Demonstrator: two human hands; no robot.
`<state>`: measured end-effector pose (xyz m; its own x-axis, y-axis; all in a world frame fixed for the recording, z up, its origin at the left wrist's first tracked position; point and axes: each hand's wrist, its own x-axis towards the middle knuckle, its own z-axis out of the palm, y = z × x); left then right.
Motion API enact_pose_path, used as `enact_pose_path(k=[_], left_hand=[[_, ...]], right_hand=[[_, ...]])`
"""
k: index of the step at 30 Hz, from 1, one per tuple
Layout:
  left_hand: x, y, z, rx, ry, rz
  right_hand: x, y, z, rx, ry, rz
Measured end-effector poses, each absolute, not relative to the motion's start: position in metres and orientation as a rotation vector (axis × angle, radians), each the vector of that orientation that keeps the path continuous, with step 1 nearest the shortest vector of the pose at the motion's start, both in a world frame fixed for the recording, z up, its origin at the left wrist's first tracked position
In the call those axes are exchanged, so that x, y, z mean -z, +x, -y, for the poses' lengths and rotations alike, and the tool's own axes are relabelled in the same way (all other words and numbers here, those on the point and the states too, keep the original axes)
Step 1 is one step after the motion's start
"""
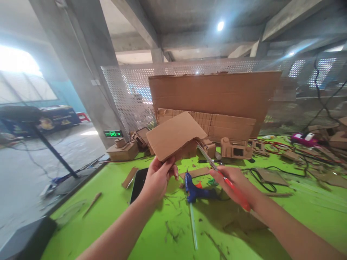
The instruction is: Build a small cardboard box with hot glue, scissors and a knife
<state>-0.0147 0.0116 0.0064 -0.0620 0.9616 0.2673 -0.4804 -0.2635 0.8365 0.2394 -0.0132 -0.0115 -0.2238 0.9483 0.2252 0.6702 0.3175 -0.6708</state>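
Note:
My left hand (158,177) is closed on the lower edge of a flat brown cardboard piece (175,134), holding it up above the green table (298,209). My right hand (234,180) grips a red-handled utility knife (217,169). Its blade tip touches the right edge of the cardboard piece. Below and between the hands, a blue glue gun (193,189) with a clear glue stick lies on the table.
A black phone (138,184) lies left of my left hand. Small cardboard models (235,148) and large cardboard sheets (211,95) stand at the back. Black cables (268,177) and cardboard scraps litter the right side. The table's left edge drops to the floor.

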Motion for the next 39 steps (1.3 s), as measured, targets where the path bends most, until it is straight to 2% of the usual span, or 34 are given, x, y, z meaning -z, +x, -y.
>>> enact_pose_path(k=[39], left_hand=[[-0.003, -0.016, -0.012, -1.667, 1.133, -0.759]], right_hand=[[0.019, 0.24, 0.01, -0.51, -1.485, 1.997]])
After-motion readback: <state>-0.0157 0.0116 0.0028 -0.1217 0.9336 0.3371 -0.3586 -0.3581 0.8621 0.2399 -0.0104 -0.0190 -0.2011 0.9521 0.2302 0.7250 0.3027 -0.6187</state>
